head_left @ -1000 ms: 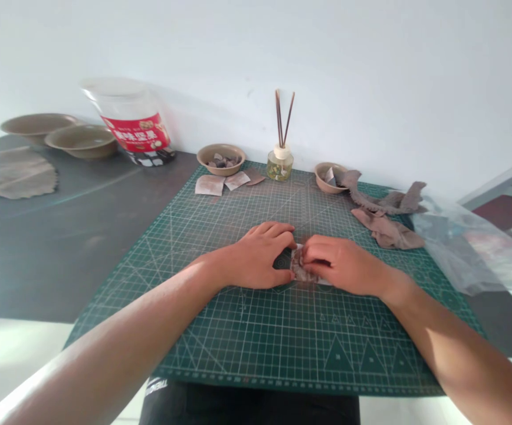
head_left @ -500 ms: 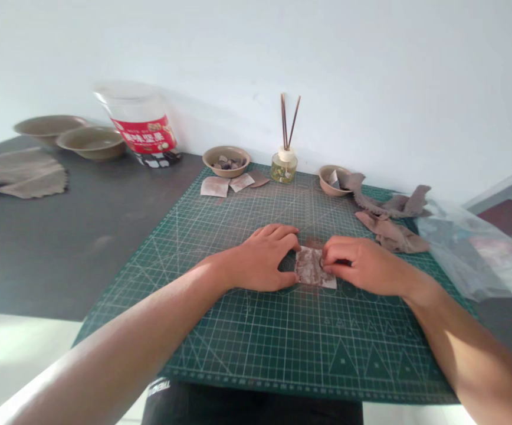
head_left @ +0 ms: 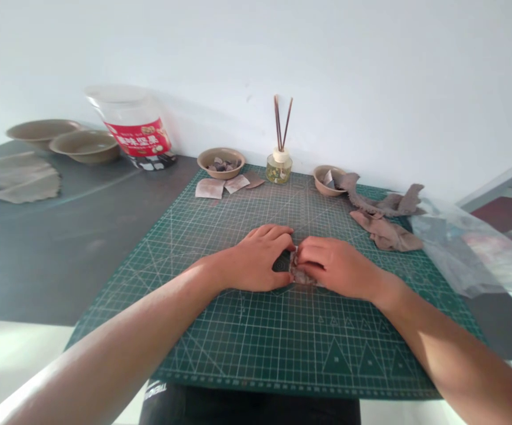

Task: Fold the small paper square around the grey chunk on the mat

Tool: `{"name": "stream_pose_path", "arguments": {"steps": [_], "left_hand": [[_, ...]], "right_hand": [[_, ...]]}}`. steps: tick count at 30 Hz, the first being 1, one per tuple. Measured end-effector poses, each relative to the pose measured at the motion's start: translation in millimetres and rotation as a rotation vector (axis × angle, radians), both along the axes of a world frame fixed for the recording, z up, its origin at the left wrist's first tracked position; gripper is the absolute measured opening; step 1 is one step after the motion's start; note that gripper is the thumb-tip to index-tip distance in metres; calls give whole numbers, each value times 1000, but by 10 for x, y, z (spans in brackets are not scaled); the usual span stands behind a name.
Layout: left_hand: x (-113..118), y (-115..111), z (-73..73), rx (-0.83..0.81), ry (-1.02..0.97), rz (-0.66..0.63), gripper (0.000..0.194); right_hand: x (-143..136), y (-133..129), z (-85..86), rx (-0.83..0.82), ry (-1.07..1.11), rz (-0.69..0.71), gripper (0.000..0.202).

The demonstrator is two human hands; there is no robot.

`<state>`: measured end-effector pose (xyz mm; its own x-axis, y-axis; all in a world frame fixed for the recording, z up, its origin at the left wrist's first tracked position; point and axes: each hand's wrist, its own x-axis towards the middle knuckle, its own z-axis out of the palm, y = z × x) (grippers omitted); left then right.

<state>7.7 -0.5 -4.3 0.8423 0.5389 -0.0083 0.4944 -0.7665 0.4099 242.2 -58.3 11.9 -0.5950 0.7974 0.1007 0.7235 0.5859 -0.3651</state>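
Observation:
A small square sheet [head_left: 302, 277], pale with brown smears, lies flat on the green cutting mat [head_left: 278, 348]. My left hand [head_left: 260, 260] rests at its left side, thumb and forefinger spread apart and touching its left corners. Over the sheet, my right hand [head_left: 340, 268] is closed in a pinch, fingertips down on the smeared surface. Whatever it pinches is hidden by the fingers. Most of the sheet's right part is covered by this hand.
At the back stand a bowl of broken pieces [head_left: 221, 165], a reed diffuser [head_left: 279, 168] and a smaller bowl [head_left: 327, 183]. Loose pale squares [head_left: 209, 188] lie near the first bowl. Crumpled brown cloths [head_left: 386, 233] and a plastic bag [head_left: 450, 254] are right; a clear tub [head_left: 138, 139] is left.
My right hand has slid left across the sheet, closer to my left hand, and covers more of it. My left hand stays at the sheet's left edge.

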Motion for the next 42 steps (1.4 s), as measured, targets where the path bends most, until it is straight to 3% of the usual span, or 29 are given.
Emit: {"name": "stream_pose_path", "arguments": {"steps": [3, 6, 8, 13, 18, 23, 28, 33, 37, 42], "left_hand": [[1, 3, 2, -5, 2, 5, 48], [0, 1, 5, 4, -11, -18, 47], [0, 2, 3, 7, -15, -18, 45], [3, 7, -15, 17, -23, 0, 47], [-1, -5, -12, 29, -24, -25, 46], [4, -10, 9, 12, -15, -2, 46], [5, -12, 32, 5, -12, -21, 46], [11, -18, 44, 0, -3, -3, 46], [7, -21, 38, 4, 0, -20, 46], [4, -26, 34, 7, 1, -6, 43]], "right_hand": [[37, 6, -7, -17, 14, -78, 16], [34, -14, -12, -81, 38, 34, 12], [-6, -8, -24, -35, 32, 65, 10], [7, 36, -24, 58, -5, -74, 13], [-5, -26, -31, 5, -10, 94, 11], [40, 9, -21, 23, 2, -68, 12], [-14, -38, -14, -82, 58, 86, 10], [-6, -25, -4, -77, 80, -66, 14], [-1, -35, 21, -169, 84, 71, 13], [36, -27, 42, -132, 80, -78, 16]]}}
